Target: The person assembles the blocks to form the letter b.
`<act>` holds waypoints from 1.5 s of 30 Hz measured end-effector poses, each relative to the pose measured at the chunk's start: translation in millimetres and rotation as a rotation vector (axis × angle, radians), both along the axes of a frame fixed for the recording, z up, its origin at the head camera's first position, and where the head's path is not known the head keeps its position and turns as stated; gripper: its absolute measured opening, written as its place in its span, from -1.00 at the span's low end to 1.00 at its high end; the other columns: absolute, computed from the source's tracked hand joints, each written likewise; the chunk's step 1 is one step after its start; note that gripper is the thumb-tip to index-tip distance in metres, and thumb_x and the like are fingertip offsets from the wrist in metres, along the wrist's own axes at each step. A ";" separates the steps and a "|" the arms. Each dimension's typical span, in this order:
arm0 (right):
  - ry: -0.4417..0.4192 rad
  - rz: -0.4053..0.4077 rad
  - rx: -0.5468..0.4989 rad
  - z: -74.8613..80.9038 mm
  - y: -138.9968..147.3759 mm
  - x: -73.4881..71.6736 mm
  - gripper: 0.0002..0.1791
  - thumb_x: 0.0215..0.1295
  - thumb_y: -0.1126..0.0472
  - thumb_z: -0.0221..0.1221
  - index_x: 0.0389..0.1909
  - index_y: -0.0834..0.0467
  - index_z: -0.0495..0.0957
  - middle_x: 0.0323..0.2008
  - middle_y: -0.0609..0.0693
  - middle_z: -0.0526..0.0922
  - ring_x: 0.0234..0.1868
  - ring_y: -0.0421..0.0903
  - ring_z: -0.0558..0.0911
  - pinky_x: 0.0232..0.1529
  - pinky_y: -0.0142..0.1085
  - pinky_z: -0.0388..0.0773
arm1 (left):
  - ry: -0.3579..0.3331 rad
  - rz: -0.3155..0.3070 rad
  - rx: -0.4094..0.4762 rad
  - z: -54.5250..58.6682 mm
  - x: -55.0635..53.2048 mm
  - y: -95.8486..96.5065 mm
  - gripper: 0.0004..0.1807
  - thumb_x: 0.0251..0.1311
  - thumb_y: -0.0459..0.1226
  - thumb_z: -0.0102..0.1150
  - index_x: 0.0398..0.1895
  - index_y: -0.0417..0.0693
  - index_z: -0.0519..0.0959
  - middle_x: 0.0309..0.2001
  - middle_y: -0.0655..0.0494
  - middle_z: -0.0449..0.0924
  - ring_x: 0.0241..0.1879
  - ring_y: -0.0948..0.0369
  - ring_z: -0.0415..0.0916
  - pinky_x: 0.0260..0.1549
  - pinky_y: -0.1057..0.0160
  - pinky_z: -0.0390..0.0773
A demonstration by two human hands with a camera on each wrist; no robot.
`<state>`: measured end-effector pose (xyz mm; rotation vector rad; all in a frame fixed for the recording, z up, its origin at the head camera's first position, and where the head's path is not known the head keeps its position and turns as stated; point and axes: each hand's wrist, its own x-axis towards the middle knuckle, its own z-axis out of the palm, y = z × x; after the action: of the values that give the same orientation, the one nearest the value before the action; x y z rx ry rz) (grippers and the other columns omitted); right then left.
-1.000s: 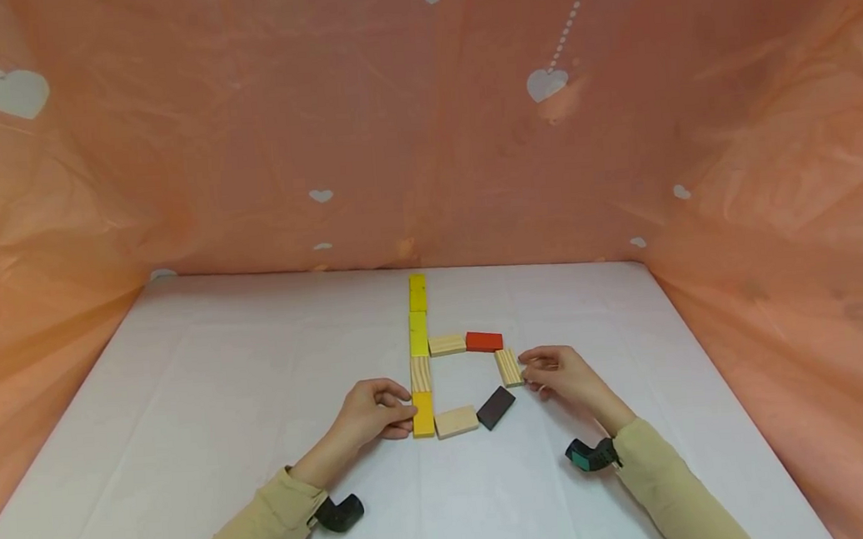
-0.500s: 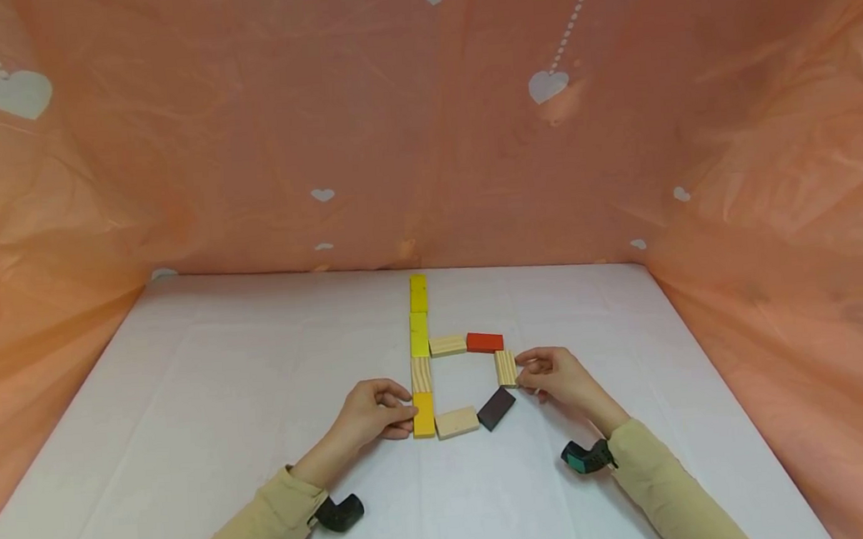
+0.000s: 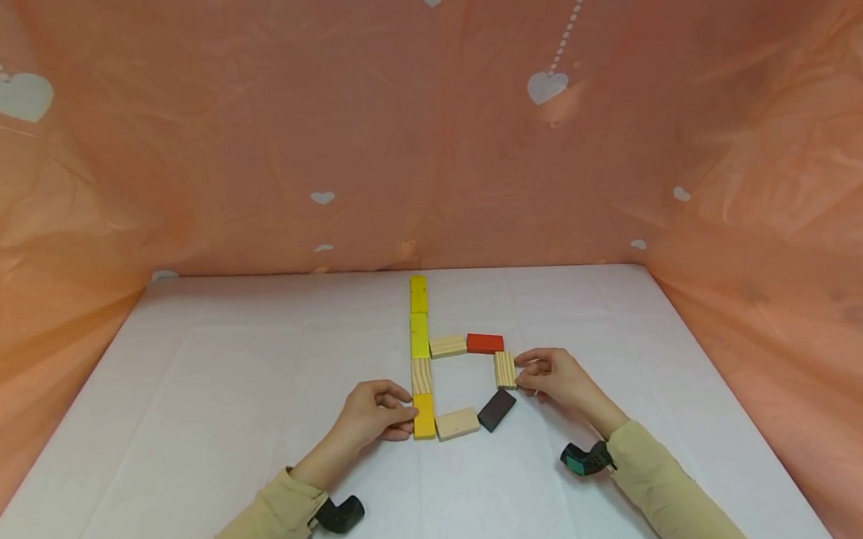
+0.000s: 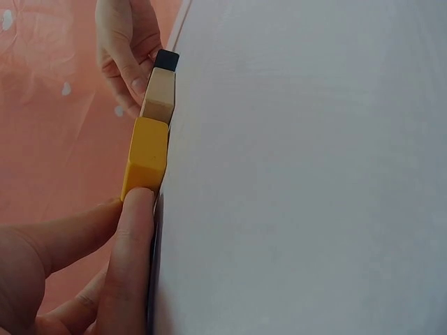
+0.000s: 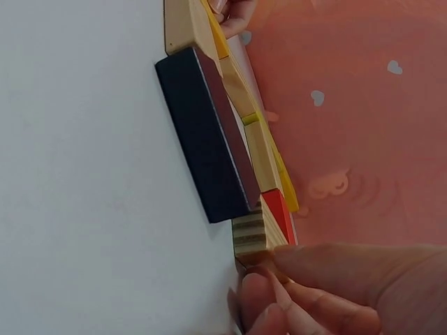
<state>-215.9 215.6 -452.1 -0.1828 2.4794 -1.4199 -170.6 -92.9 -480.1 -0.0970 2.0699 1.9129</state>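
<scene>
My left hand (image 3: pixel 370 413) is at the left side of an orange-yellow wooden block (image 3: pixel 423 416), fingertips touching its edge. In the left wrist view its fingers (image 4: pixel 129 258) lie against the near side of that block. Across the shape, my right hand (image 3: pixel 558 377) has its fingertips at the outer side of a striped wooden block (image 3: pixel 505 369). The right wrist view shows the thumb at this block's edge, the other fingers bent below. A dark block (image 3: pixel 497 409) lies slanted beneath the striped one, and a pale wooden block (image 3: pixel 457 423) joins it towards the orange-yellow one.
Above the orange-yellow block, another striped block (image 3: pixel 421 376) and two yellow blocks (image 3: pixel 419 335) continue a straight column. A light wooden block (image 3: pixel 448 347) and a red block (image 3: pixel 485 343) form the loop's top. All lie on a white-covered table (image 3: pixel 257 348), with an orange curtain (image 3: pixel 362 141) behind.
My right hand has moved slightly left, and the striped block beside it has shifted left and turned from slanted to nearly upright. My left hand stays in place.
</scene>
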 end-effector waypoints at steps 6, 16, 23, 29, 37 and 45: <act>0.009 0.005 0.000 1.1 0.1 1.0 -0.64 0.23 0.36 0.24 0.03 0.38 0.49 -0.39 0.08 0.65 -0.50 -0.09 0.53 -0.57 -0.33 0.55 | -0.007 0.008 -0.013 -1.5 -1.4 0.5 -0.77 0.04 -0.53 0.31 -0.21 -0.36 0.53 -0.48 -0.07 0.50 -0.58 0.16 0.61 -0.53 0.17 0.72; -0.012 -0.006 -0.020 0.7 2.6 -2.3 -0.69 0.28 0.33 0.20 0.02 0.33 0.51 -0.38 0.08 0.64 -0.44 -0.06 0.58 -0.52 -0.34 0.57 | 0.009 -0.001 -0.018 -0.2 0.2 0.2 -0.77 0.04 -0.53 0.32 -0.21 -0.38 0.53 -0.49 -0.07 0.51 -0.58 0.16 0.62 -0.54 0.19 0.71; -0.017 0.000 -0.011 0.7 3.9 -3.9 -0.69 0.35 0.28 0.14 0.07 0.29 0.50 -0.30 0.10 0.65 -0.40 -0.04 0.58 -0.47 -0.32 0.57 | 0.006 0.001 -0.021 0.3 0.7 0.1 -0.76 0.03 -0.53 0.32 -0.22 -0.37 0.53 -0.50 -0.07 0.50 -0.59 0.16 0.61 -0.54 0.18 0.71; -0.010 0.015 -0.004 2.0 2.6 -5.4 -0.67 0.35 0.28 0.14 0.09 0.28 0.49 -0.32 0.09 0.63 -0.39 -0.04 0.57 -0.49 -0.32 0.54 | 0.013 0.009 -0.022 0.3 0.1 0.3 -0.77 0.03 -0.54 0.32 -0.23 -0.37 0.54 -0.50 -0.07 0.50 -0.58 0.14 0.62 -0.54 0.18 0.71; 0.003 0.032 0.008 2.2 0.1 -7.4 -0.69 0.31 0.34 0.15 0.06 0.27 0.50 -0.34 0.07 0.64 -0.41 -0.04 0.55 -0.52 -0.35 0.49 | 0.000 0.015 -0.035 0.0 -1.0 1.1 -0.77 0.03 -0.52 0.33 -0.22 -0.35 0.54 -0.48 -0.07 0.50 -0.59 0.16 0.61 -0.54 0.18 0.71; 0.022 0.024 0.031 3.2 -2.0 -16.8 -0.70 0.37 0.27 0.11 0.07 0.28 0.50 -0.32 0.08 0.63 -0.42 -0.04 0.57 -0.51 -0.34 0.52 | -0.007 0.016 -0.040 0.2 -1.4 0.8 -0.76 0.03 -0.52 0.33 -0.22 -0.35 0.54 -0.47 -0.08 0.51 -0.58 0.16 0.61 -0.54 0.18 0.71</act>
<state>-232.7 213.6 -448.9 -0.2224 2.5064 -1.3761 -171.9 -92.1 -479.9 -0.1299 2.1089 1.8783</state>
